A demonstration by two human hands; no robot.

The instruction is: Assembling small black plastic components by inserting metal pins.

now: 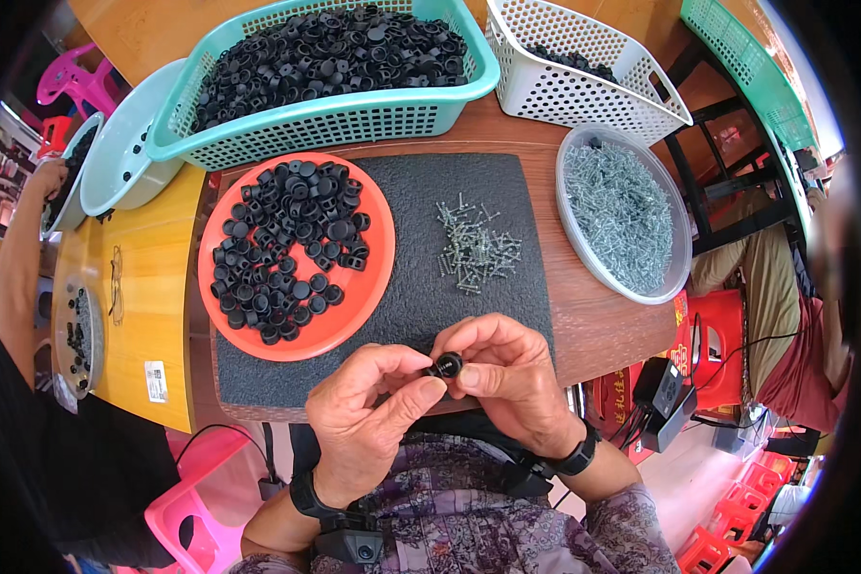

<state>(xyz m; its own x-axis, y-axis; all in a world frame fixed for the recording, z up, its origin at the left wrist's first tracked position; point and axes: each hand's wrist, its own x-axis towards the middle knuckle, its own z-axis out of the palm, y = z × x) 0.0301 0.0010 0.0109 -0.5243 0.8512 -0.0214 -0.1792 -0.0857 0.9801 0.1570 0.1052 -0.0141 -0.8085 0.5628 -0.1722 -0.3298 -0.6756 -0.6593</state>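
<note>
Between my two hands, just past the mat's front edge, is a small round black plastic cap. My left hand pinches it from one side with thumb and forefinger. My right hand has its thumb and curled fingers closed on the other side. Whether a screw is in the cap I cannot make out. Ahead to the left, an orange-red plate carries many similar black caps. A loose pile of small metal screws lies on the dark foam mat beyond my right hand.
A clear round tub full of screws stands at the right. Behind the plate is a teal basket heaped with black parts; a white basket sits beside it. At left, another person's arm reaches into a bowl past a pale blue basin.
</note>
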